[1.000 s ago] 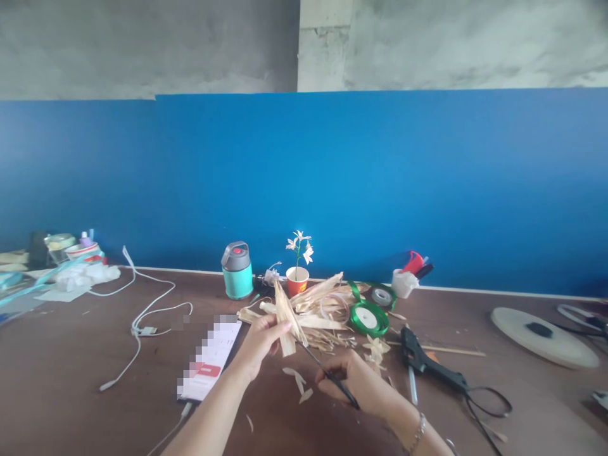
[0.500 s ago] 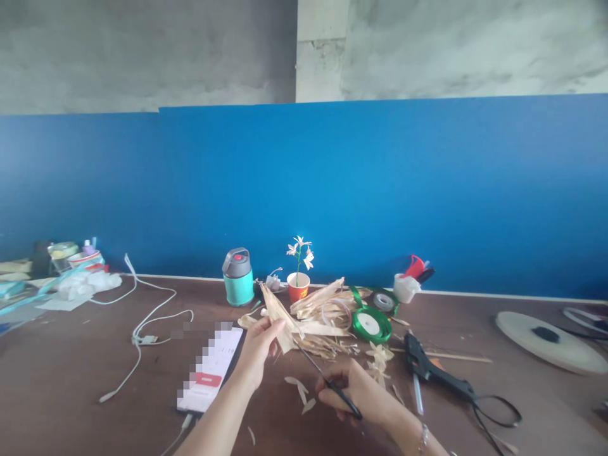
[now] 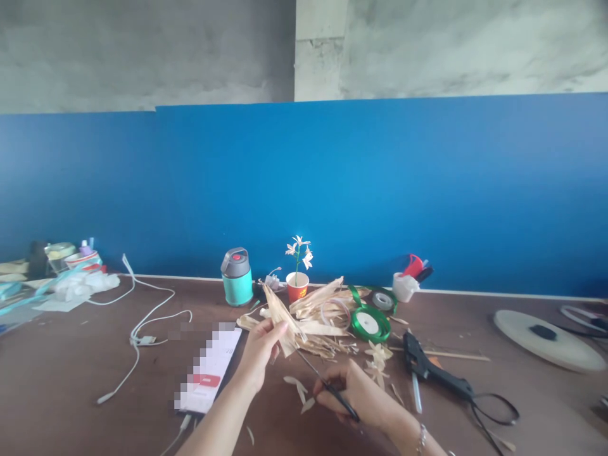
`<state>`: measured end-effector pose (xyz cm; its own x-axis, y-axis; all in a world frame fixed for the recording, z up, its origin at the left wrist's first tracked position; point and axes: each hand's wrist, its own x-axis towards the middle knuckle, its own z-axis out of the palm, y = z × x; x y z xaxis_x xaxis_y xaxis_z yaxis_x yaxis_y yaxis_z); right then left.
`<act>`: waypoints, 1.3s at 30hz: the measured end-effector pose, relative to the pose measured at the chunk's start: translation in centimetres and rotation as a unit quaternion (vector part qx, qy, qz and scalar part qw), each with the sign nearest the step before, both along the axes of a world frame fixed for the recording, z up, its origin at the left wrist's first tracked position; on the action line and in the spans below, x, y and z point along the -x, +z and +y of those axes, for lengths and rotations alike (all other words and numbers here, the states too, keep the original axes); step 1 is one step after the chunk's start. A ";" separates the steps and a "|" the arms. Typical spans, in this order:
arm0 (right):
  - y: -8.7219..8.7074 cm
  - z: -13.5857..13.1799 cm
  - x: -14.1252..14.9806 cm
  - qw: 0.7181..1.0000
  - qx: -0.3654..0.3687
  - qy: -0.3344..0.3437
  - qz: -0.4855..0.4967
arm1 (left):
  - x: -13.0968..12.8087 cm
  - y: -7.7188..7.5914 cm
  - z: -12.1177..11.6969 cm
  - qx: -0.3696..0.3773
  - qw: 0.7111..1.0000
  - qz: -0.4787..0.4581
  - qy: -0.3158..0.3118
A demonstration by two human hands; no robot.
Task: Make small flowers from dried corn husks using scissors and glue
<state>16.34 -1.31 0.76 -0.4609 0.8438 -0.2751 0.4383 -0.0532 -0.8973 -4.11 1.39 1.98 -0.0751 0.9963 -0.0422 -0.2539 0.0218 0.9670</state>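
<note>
Head: husk in left hand

The left forearm rises from the bottom edge, slanting up and right to the left hand, below the middle of the frame, thumb pressed toward curled fingers. The right forearm enters at lower right; the right hand sits lower, closed, knuckles up. The hands are apart.
</note>
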 end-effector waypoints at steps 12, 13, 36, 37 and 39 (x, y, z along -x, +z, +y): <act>0.3 0.0 0.2 1.000 0.006 -0.006 -0.010 | -0.2 0.2 -0.2 0.004 1.000 -0.001 0.002; 0.4 0.0 0.2 1.000 0.005 -0.010 -0.012 | -0.3 0.2 -0.2 0.008 1.000 -0.009 0.003; 0.2 -0.3 0.7 0.998 -0.045 -0.023 -0.021 | -0.9 0.5 -0.5 0.008 0.999 -0.037 0.037; 0.1 -0.3 0.8 0.999 -0.044 -0.026 -0.018 | -0.9 0.5 -0.6 0.009 0.998 -0.039 0.041; -0.1 -0.3 0.8 0.998 -0.047 -0.033 -0.011 | -1.1 0.6 -0.6 0.010 0.998 -0.040 0.052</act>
